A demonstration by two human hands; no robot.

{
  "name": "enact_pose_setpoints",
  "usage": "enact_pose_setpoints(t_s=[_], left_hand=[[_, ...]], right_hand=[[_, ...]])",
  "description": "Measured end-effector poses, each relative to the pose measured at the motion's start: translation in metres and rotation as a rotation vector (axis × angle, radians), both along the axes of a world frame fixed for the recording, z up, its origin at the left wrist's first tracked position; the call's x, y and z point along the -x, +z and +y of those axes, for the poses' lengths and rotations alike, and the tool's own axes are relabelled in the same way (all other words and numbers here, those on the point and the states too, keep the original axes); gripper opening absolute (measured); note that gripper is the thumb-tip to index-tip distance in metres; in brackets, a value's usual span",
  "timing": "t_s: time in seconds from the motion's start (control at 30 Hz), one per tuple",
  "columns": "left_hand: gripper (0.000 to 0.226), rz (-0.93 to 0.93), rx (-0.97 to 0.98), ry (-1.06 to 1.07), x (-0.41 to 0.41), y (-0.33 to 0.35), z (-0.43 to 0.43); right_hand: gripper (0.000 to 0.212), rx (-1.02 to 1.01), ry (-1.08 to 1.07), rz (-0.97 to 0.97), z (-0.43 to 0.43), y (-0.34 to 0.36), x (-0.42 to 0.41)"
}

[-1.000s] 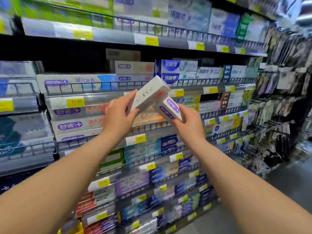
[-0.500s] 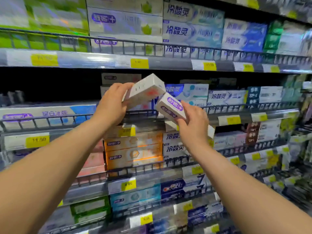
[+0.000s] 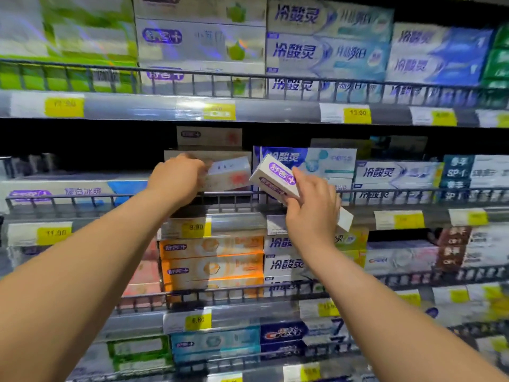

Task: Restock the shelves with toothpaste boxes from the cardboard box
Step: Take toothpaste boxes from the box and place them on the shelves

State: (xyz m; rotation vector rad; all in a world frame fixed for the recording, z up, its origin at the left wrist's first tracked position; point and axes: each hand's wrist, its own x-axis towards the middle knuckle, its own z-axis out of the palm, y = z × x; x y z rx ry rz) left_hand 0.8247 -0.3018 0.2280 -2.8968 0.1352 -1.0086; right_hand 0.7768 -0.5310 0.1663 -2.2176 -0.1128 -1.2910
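My left hand point(image 3: 176, 179) grips a white toothpaste box with a red mark point(image 3: 230, 175) and holds it inside the middle shelf, just behind the wire rail point(image 3: 231, 195), under a stack of like boxes point(image 3: 209, 136). My right hand point(image 3: 312, 210) holds a second white box with a purple logo point(image 3: 275, 179), tilted, end pointing up-left, in front of the same shelf. The cardboard box is out of view.
Shelves full of toothpaste boxes run above and below, each fronted by a wire rail and yellow price tags point(image 3: 196, 227). Blue-and-white boxes point(image 3: 305, 161) stand right of the slot. Orange boxes point(image 3: 212, 257) fill the shelf below. A dark gap point(image 3: 82, 150) lies left of the slot.
My left hand has pushed its box forward and down into the shelf slot behind the rail. My right hand has kept its tilted box in front of the shelf.
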Motion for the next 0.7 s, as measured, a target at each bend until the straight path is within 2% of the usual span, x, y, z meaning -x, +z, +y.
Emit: enact_pose_setpoints(t_s=[0.07, 0.17, 0.23, 0.4, 0.53, 0.63, 0.7], left_hand=[[0.037, 0.061, 0.009, 0.017, -0.010, 0.004, -0.003], [0.058, 0.166, 0.053, -0.073, -0.021, 0.006, -0.003], [0.054, 0.170, 0.114, -0.120, -0.023, 0.006, -0.002], [0.044, -0.045, 0.167, -0.171, -0.005, 0.003, 0.014], [0.039, -0.188, 0.237, -0.243, 0.016, -0.007, 0.047], [0.040, -0.235, 0.312, -0.276, 0.031, -0.018, 0.071], [0.043, -0.261, 0.329, -0.277, 0.041, -0.021, 0.083]], right_hand=[[0.054, -0.001, 0.002, -0.022, 0.002, -0.002, -0.003], [0.053, 0.014, 0.004, -0.044, 0.007, -0.005, -0.004], [0.051, 0.029, 0.001, -0.077, 0.012, -0.006, -0.003], [0.050, 0.159, -0.029, -0.191, 0.033, 0.000, -0.004], [0.051, 0.301, 0.032, -0.279, 0.068, 0.016, -0.013], [0.056, 0.385, 0.086, -0.223, 0.099, 0.028, -0.020], [0.059, 0.438, 0.106, -0.104, 0.117, 0.036, -0.023]])
